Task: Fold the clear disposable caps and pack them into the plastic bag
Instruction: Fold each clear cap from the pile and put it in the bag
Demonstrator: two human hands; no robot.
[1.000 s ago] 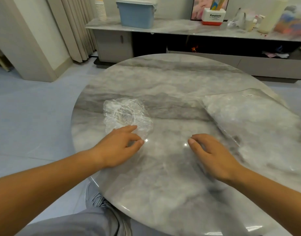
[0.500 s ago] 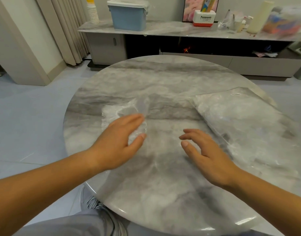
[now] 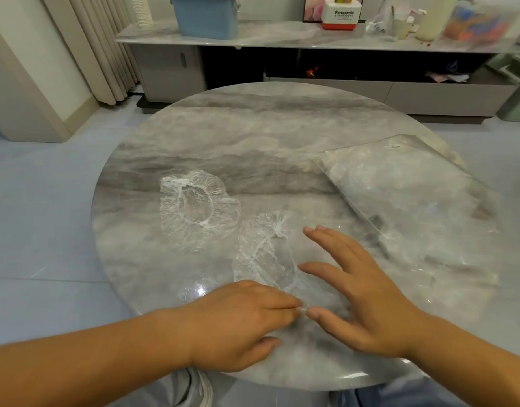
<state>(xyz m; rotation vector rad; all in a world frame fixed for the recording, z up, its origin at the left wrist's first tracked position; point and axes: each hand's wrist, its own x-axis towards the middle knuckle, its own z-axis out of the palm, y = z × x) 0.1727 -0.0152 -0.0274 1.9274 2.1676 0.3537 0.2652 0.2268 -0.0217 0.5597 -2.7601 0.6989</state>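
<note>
Two clear crinkled caps lie on the round marble table (image 3: 252, 127). One cap (image 3: 194, 207) sits spread out left of the middle, with nothing touching it. The second cap (image 3: 264, 254) lies nearer, just ahead of both hands. My left hand (image 3: 241, 321) rests with straight fingers on that cap's near edge, its thumb apart underneath. My right hand (image 3: 355, 295) is spread wide over the cap's right side, its thumb tip almost meeting my left fingertips. The clear plastic bag (image 3: 414, 201) lies flat on the table's right side, with crumpled clear plastic showing inside.
The table's near edge runs just below my wrists, with my knees under it. Behind the table stands a low marble-topped cabinet (image 3: 311, 36) carrying a blue bin (image 3: 205, 16), a red and white box (image 3: 339, 16) and bottles. Curtains hang at the back left.
My left hand took the top cap off the other and drew it toward me and to the right. It now lies apart from the first cap. My right hand spread over it.
</note>
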